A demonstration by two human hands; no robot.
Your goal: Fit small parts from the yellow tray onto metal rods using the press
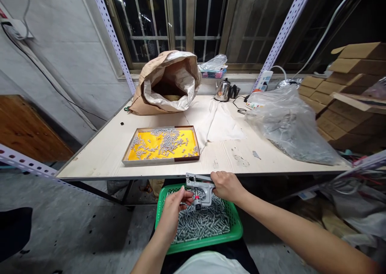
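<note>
My right hand is wrapped around the handles of silver hand press pliers, which have a C-shaped frame, a spring and a red ring near the lower jaw. Close beside that jaw, my left hand has its thumb and fingers pinched together. A small metal piece seems to be between them, too small to make out for certain. Below both hands a green plastic basket rests on the lap, filled with many small grey metal screw-like pieces.
On the white table a shallow box lid with a yellow base holds similar metal pieces. Behind it lies an open paper sack. A clear plastic bag, a kettle, a white cloth and stacked cardboard boxes are further right.
</note>
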